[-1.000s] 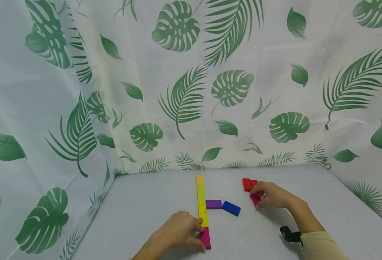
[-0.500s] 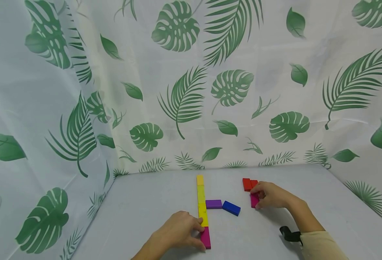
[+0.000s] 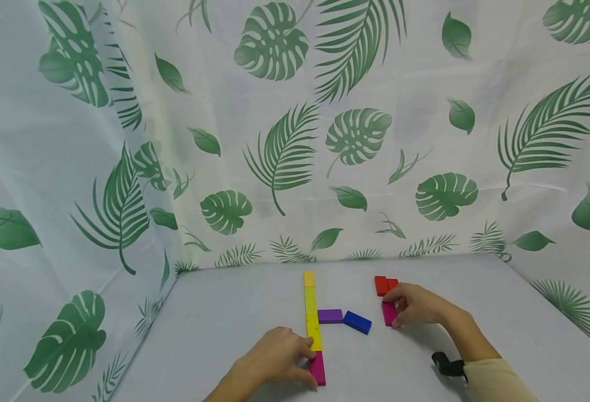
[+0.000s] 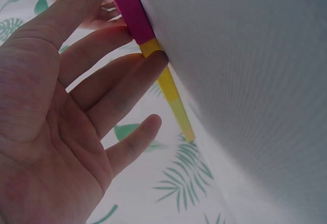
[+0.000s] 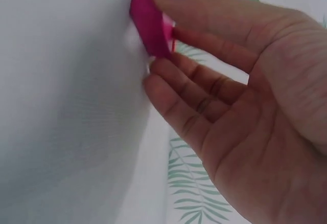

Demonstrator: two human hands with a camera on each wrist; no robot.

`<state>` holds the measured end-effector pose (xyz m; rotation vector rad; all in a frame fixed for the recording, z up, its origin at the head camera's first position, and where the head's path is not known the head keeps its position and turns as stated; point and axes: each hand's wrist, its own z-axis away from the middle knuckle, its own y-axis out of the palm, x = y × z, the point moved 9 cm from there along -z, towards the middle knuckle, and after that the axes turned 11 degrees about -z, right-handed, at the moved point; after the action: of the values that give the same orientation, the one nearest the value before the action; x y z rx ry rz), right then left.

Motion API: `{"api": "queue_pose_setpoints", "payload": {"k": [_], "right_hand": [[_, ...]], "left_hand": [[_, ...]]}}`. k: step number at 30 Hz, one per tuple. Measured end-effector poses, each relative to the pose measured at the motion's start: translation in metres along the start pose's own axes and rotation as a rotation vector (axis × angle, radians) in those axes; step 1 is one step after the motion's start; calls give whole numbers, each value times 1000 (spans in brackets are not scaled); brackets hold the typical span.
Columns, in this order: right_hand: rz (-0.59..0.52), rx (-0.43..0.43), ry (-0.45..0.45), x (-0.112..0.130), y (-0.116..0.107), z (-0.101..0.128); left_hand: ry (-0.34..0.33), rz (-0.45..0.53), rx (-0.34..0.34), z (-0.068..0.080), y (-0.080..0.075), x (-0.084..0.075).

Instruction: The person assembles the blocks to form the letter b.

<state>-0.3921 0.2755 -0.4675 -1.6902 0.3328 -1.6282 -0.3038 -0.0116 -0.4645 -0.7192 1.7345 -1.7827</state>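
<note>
Bare hands [image 3: 274, 357], beige sleeve [image 3: 493, 382], black wrist strap [image 3: 447, 365]

counted: two magenta blocks [image 3: 317, 368], three yellow blocks [image 3: 313, 333], two red blocks [image 3: 381, 285], one purple block [image 3: 330, 316], one blue block [image 3: 357, 322].

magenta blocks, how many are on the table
2. One flat magenta rectangular block ends the near end of the yellow line, touched by the left hand. The other magenta block is pinched by the right hand, near the red blocks. More may be hidden under the hands.
</note>
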Motion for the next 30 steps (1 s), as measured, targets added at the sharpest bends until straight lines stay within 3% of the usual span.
{"api": "queue_pose_setpoints", "payload": {"k": [8, 30], "right_hand": [[-17, 34, 23, -1, 9, 2], [-74, 191, -37, 3, 24, 5]], "left_hand": [[-6, 10, 9, 0, 1, 0], [2, 1, -2, 0, 0, 0]]}}
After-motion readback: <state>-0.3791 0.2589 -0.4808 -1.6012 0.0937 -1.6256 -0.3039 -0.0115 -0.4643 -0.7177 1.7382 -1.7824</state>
